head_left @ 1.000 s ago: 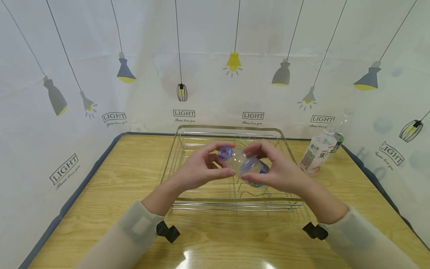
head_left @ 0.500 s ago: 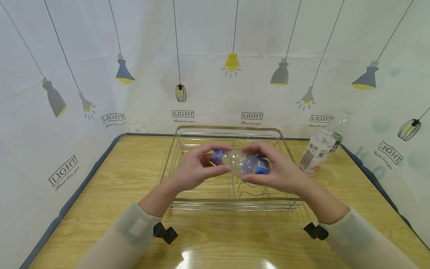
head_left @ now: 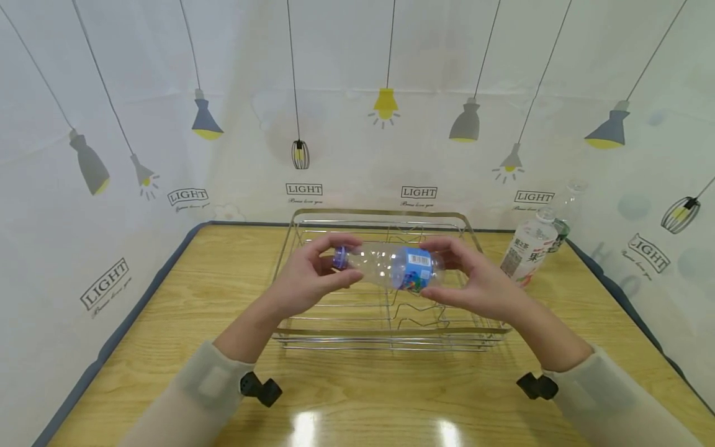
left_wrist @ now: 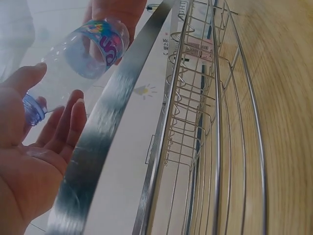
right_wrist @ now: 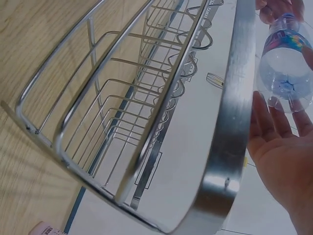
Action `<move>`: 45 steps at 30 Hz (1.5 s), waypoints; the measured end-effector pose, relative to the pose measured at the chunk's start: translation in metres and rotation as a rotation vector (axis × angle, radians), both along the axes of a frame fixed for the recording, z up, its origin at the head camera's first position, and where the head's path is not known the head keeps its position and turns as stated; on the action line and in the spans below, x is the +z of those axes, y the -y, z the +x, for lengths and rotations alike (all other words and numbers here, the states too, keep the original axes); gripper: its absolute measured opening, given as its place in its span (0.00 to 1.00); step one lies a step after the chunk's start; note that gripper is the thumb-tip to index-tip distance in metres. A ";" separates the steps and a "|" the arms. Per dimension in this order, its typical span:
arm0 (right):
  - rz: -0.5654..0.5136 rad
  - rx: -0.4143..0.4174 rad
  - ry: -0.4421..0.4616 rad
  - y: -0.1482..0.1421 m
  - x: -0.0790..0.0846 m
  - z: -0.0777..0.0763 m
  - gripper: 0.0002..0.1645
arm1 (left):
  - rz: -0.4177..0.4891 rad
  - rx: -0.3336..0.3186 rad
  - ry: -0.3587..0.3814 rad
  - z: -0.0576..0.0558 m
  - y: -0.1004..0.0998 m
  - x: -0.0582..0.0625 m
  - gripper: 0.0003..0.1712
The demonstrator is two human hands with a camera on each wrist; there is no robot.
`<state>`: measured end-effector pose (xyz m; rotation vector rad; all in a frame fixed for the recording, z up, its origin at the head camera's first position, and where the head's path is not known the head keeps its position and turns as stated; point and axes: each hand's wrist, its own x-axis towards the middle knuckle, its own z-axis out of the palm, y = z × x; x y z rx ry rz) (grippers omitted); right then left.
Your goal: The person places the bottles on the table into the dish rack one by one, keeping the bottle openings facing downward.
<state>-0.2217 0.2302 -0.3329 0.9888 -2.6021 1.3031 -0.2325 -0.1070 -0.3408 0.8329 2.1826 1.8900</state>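
A clear plastic bottle (head_left: pixel 377 261) was held on its side above a metal wire rack (head_left: pixel 346 333), clear of its rim. The purple-blue neck (head_left: pixel 339 257) was pinched between the thumb and fingers of the left hand (head_left: pixel 298 276), while the base end was gripped by the right hand (head_left: pixel 480 279), so the two hands were kept apart along its length. A blue label (head_left: pixel 416 270) was wrapped around the lower half. The rack was set on a wood-grain surface (head_left: pixel 167 310). To its right, a pink-and-white labelled bottle (head_left: pixel 527 248) was stood upright, with a green-labelled bottle (head_left: pixel 566 208) partly hidden behind it.
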 end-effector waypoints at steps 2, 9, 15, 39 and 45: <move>-0.005 0.003 -0.031 0.000 -0.001 -0.001 0.42 | -0.019 0.000 -0.012 0.000 0.002 -0.001 0.28; -0.026 0.025 -0.131 0.001 0.000 -0.004 0.41 | -0.131 -0.006 -0.141 -0.004 0.004 -0.002 0.32; -0.053 0.051 -0.145 0.009 0.003 -0.007 0.42 | -0.200 -0.033 -0.177 -0.005 -0.002 -0.001 0.34; -0.174 -0.053 -0.078 0.038 0.023 -0.015 0.41 | -0.186 0.048 -0.097 -0.004 -0.019 -0.008 0.38; -0.216 -0.062 0.014 0.040 0.025 -0.018 0.43 | -0.137 0.036 -0.051 -0.004 -0.020 -0.010 0.38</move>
